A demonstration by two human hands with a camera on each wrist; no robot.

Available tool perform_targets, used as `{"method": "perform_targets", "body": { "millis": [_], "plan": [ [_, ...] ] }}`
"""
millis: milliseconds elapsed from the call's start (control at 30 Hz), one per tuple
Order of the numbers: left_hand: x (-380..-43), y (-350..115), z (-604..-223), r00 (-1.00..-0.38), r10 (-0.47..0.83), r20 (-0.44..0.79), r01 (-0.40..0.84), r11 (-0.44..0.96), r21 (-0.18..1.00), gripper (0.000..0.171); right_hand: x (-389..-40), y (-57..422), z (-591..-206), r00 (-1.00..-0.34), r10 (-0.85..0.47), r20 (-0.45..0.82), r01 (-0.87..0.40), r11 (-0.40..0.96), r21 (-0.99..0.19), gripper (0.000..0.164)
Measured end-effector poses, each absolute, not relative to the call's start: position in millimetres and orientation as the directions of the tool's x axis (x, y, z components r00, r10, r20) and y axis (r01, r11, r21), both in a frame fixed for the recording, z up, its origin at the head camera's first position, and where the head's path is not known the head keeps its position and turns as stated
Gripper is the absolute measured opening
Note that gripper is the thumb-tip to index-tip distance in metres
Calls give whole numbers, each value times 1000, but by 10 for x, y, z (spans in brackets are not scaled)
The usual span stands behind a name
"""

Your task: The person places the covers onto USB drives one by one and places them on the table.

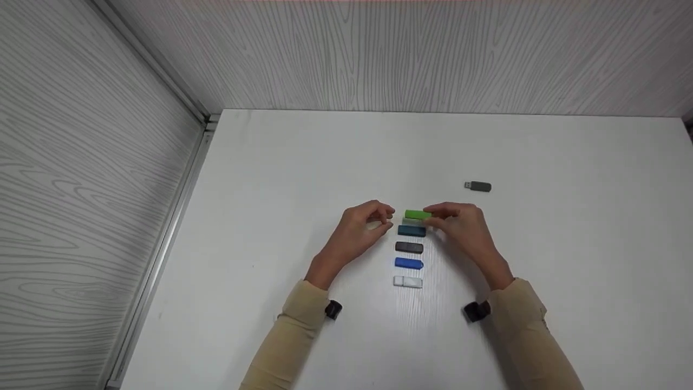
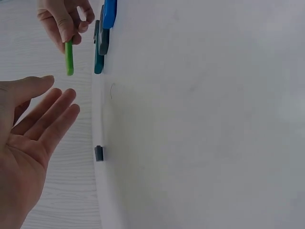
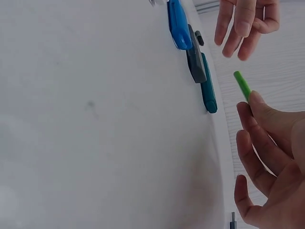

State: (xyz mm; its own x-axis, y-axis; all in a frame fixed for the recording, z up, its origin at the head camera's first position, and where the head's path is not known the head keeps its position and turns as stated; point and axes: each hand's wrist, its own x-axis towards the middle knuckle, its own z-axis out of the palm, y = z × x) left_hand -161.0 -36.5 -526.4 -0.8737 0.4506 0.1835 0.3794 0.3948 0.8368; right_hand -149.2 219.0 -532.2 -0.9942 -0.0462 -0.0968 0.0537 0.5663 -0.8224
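Observation:
A bright green USB stick (image 1: pixel 417 214) is pinched by its right end between the thumb and fingers of my right hand (image 1: pixel 464 226). In both wrist views the stick (image 3: pixel 242 86) is held above the tabletop. My left hand (image 1: pixel 357 226) hovers just left of it, holding nothing, its fingers loosely extended and thumb apart in the left wrist view. Below the stick, a column of USB sticks lies on the table: teal (image 1: pixel 412 231), dark grey (image 1: pixel 409 247), blue (image 1: pixel 409 264) and white (image 1: pixel 407 282). A pale green patch under the green stick is unclear.
Another grey USB stick (image 1: pixel 481 187) with a bare metal plug lies farther back to the right. In the left wrist view a small dark object (image 2: pixel 99 153) sits on the white table (image 1: pixel 303 151). Wood-grain panels (image 1: pixel 379 59) stand behind and to the left.

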Motion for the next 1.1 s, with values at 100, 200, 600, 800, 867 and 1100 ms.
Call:
{"method": "perform_targets", "body": {
  "millis": [100,200,600,800,867,1100],
  "plan": [
    [-1613,-381,-5268,-874,448,188,389,413,824,10,-1509,2183,-5343,-993,-40,-107,64,577,-814,24],
    [-1618,-384,-5266,-876,438,202,410,454,791,10,-1531,2169,-5355,-992,-48,-115,66,581,-811,24],
    [-1605,-394,-5248,-886,392,246,434,519,737,9,-1603,2090,-5384,-989,-56,-135,74,606,-792,24],
    [-1596,-420,-5265,-891,387,237,425,531,733,11,-1601,2064,-5381,-986,-62,-154,81,633,-770,25],
    [-1596,-424,-5265,-891,385,240,427,533,731,11,-1599,2062,-5376,-986,-71,-154,73,644,-762,25],
    [-1593,-429,-5253,-889,389,241,430,530,731,11,-1590,2069,-5372,-983,-90,-157,57,668,-742,25]
  ]
}}
